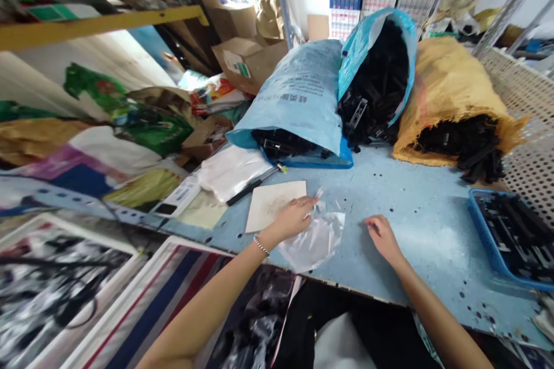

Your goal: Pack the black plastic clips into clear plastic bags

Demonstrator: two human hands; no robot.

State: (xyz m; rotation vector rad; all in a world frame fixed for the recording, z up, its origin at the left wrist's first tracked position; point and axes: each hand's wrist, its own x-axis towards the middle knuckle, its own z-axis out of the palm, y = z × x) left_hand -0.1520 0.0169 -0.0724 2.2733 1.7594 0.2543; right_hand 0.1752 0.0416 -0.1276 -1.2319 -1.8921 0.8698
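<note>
My left hand [296,217], a beaded bracelet at its wrist, reaches over a clear plastic bag [318,242] near the table's front edge. Its fingers are closed at the bag's upper end, where a bit of clear film sticks out past the fingertips. Partly under that hand lies a cream-coloured square pad [270,202]. To the right, my right hand [383,236] hovers at or just above the blue tabletop [415,202]. Its fingers are loosely curled, with a gap by the thumb and nothing visible in them.
Behind lie a pale blue sack [298,86], a brighter blue sack [346,75] and a yellow sack [459,75], with black parts at their mouths. A blue tray [485,242] of black parts stands right. Left are a stack of clear bags [234,170] and a black rod [249,190].
</note>
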